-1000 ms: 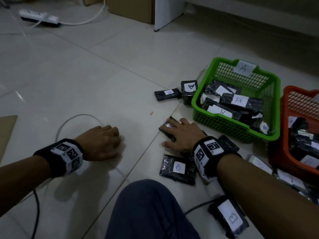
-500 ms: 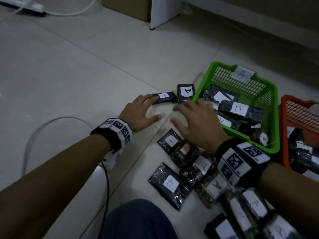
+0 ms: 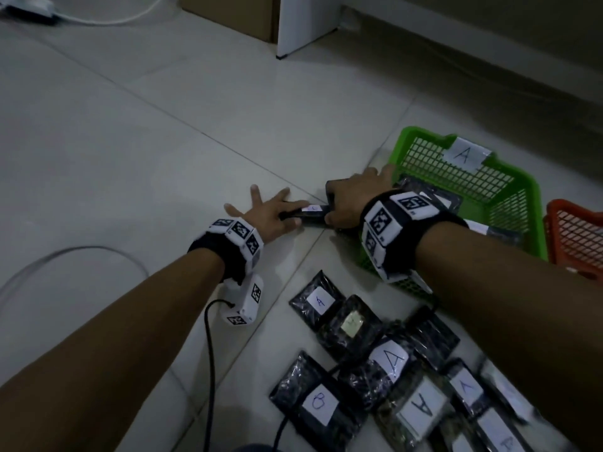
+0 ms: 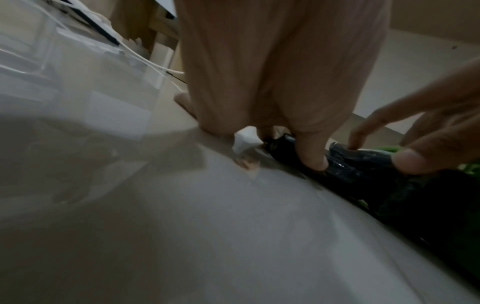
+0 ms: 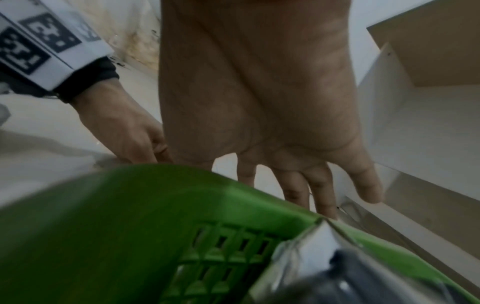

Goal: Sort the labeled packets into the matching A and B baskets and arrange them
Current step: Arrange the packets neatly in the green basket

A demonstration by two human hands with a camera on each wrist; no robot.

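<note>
A black packet [image 3: 311,213] with a small white label lies on the tiled floor just left of the green basket marked A [image 3: 535,207]. My left hand [image 3: 270,213] lies spread flat on the floor, its thumb pressing on that packet [image 4: 358,164]. My right hand [image 3: 350,200] rests over the packet's other end, fingers straight [image 5: 324,195] along the basket's corner [image 5: 155,195]. It covers whatever lies beneath it. The orange basket [image 3: 567,207] stands at the far right. Several loose packets lie nearer me, among them one labelled A [image 3: 318,301] and one labelled B [image 3: 318,406].
A white cable [image 3: 98,252] loops on the floor to the left. A black cable [image 3: 208,353] runs from my left wrist. A white furniture leg [image 3: 306,24] and a cardboard box [image 3: 228,14] stand at the back. Several packets lie inside the green basket.
Both hands have reached forward from the near floor to the packets beside the green basket. The left thumb and the right hand now touch the packet there.
</note>
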